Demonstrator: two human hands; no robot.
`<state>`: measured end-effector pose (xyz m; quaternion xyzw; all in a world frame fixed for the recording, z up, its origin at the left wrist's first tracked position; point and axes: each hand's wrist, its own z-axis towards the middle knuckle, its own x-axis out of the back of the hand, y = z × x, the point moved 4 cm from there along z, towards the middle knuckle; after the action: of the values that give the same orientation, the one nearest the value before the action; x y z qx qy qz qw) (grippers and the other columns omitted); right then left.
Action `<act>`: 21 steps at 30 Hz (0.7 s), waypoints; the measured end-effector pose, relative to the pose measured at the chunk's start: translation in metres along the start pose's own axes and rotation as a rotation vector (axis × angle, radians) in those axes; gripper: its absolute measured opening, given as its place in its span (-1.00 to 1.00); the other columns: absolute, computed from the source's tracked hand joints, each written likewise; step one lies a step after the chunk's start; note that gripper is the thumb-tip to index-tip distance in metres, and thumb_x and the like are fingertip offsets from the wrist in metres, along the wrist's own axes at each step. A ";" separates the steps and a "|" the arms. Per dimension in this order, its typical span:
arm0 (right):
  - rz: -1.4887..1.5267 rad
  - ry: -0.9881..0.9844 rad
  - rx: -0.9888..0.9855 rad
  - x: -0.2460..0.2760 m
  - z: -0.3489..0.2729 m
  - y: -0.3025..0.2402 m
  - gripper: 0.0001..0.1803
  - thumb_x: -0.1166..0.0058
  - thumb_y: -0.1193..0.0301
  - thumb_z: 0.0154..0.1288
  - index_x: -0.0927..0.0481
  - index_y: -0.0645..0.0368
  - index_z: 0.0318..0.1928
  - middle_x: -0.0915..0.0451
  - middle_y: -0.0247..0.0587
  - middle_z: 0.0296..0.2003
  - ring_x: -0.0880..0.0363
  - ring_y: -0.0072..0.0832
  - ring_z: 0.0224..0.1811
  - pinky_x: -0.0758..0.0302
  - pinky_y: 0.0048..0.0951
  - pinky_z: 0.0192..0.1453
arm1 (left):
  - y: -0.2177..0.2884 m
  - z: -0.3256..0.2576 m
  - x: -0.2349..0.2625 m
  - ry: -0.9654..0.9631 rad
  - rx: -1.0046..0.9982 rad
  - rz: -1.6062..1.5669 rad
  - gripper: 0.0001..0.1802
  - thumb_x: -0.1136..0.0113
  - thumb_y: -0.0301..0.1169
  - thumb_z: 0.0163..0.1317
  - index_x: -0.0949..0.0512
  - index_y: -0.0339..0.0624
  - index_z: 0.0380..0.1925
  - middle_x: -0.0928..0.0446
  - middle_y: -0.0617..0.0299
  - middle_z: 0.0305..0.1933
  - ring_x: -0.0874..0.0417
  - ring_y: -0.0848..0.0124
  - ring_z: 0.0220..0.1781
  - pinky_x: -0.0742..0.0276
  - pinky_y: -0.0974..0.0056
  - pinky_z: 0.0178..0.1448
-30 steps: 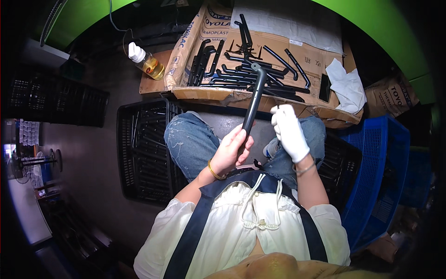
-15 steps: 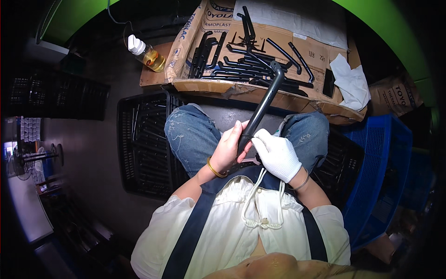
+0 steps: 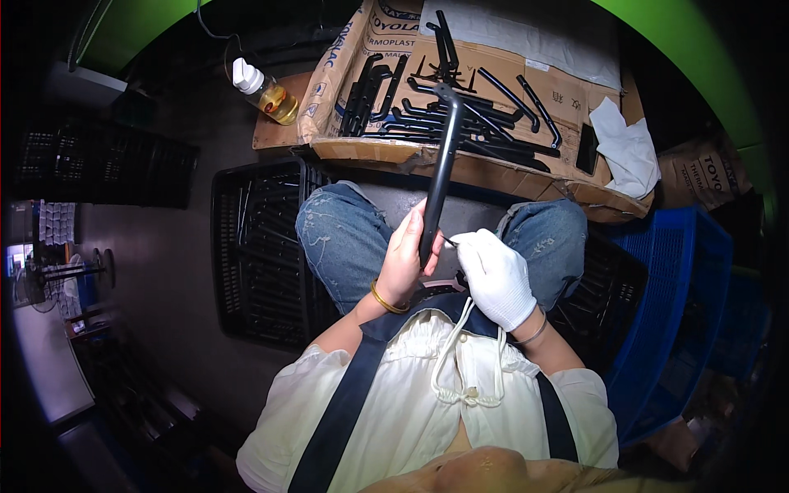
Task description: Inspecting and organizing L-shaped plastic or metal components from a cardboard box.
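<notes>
My bare left hand is wrapped round the lower end of a black bent tube. The tube stands up and away from me, its angled, flattened tip over the cardboard tray. Close beside it on the right, my right hand wears a white knitted glove and is closed. From its fingertips a thin dark pointed piece sticks out toward the tube's lower end; the rest of that piece is hidden in the glove, so its kind is unclear. A small gap shows between the glove and the tube.
Several similar black tubes lie in a cut-open cardboard tray ahead, with a white cloth at its right. A bottle of yellow liquid stands left. Black crates flank my knees; a blue crate is far right.
The tube has swung left and stands more upright. My right hand has drawn slightly away from it, so the dark pointed piece now shows between glove and tube.
</notes>
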<state>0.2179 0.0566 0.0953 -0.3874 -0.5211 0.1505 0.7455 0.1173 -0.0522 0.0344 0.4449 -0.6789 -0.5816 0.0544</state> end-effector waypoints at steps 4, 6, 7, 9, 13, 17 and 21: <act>-0.057 -0.049 0.002 -0.008 -0.001 0.001 -0.87 -0.02 0.33 0.38 -0.56 0.08 -0.28 -0.55 -0.17 -0.41 -0.61 -0.16 -0.47 -0.55 -0.23 -0.42 | -0.001 -0.003 0.002 0.031 -0.016 -0.050 -0.48 0.33 -0.14 0.59 -0.24 -0.21 0.36 -0.44 0.26 -0.40 -0.32 0.62 -0.65 -0.24 0.54 -0.60; -0.044 -0.040 0.051 -0.011 0.001 -0.001 -0.86 -0.03 0.31 0.37 -0.56 0.06 -0.29 -0.53 -0.17 -0.44 -0.60 -0.16 -0.49 -0.54 -0.22 -0.43 | -0.001 -0.004 0.000 0.045 -0.012 -0.025 -0.48 0.34 -0.14 0.59 -0.24 -0.21 0.36 -0.44 0.26 -0.40 -0.32 0.62 -0.65 -0.24 0.54 -0.60; -0.043 -0.039 0.050 -0.012 0.001 -0.001 -0.86 -0.03 0.31 0.37 -0.56 0.06 -0.29 -0.53 -0.17 -0.44 -0.60 -0.16 -0.49 -0.54 -0.22 -0.43 | 0.000 -0.004 -0.001 0.029 -0.019 -0.004 -0.46 0.32 -0.11 0.59 -0.21 -0.18 0.39 -0.42 0.29 -0.43 -0.32 0.64 -0.65 -0.25 0.55 -0.58; -0.064 -0.070 0.042 -0.015 0.001 0.000 -0.84 -0.03 0.28 0.38 -0.54 0.05 -0.31 -0.53 -0.18 -0.45 -0.60 -0.16 -0.50 -0.54 -0.21 -0.44 | 0.001 -0.004 -0.003 0.014 -0.026 0.016 -0.44 0.30 -0.08 0.58 -0.19 -0.16 0.42 -0.40 0.31 -0.45 -0.32 0.65 -0.64 -0.26 0.55 -0.57; -0.064 -0.077 0.016 -0.015 0.001 0.001 -0.84 -0.03 0.27 0.38 -0.54 0.05 -0.32 -0.53 -0.18 -0.46 -0.60 -0.17 -0.51 -0.54 -0.21 -0.44 | 0.000 -0.004 -0.003 0.001 -0.038 0.023 -0.44 0.29 -0.09 0.58 -0.19 -0.16 0.43 -0.39 0.32 -0.45 -0.31 0.66 -0.63 -0.26 0.56 -0.56; -0.075 -0.071 0.055 -0.015 0.001 0.001 -0.84 -0.02 0.27 0.38 -0.53 0.04 -0.31 -0.53 -0.19 -0.46 -0.60 -0.18 -0.52 -0.55 -0.21 -0.45 | -0.002 -0.004 -0.003 0.009 -0.037 0.038 -0.44 0.29 -0.09 0.58 -0.19 -0.16 0.43 -0.39 0.33 -0.45 -0.31 0.67 -0.63 -0.26 0.57 -0.56; -0.100 -0.079 0.091 -0.014 0.001 -0.001 -0.85 -0.02 0.28 0.39 -0.52 0.04 -0.30 -0.53 -0.20 -0.47 -0.61 -0.21 -0.50 -0.56 -0.22 -0.45 | -0.002 -0.004 -0.005 0.004 -0.038 0.041 -0.44 0.29 -0.09 0.58 -0.19 -0.14 0.43 -0.38 0.33 -0.45 -0.30 0.67 -0.63 -0.25 0.57 -0.56</act>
<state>0.2115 0.0479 0.0868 -0.3206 -0.5615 0.1518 0.7476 0.1233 -0.0520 0.0361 0.4310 -0.6764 -0.5923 0.0764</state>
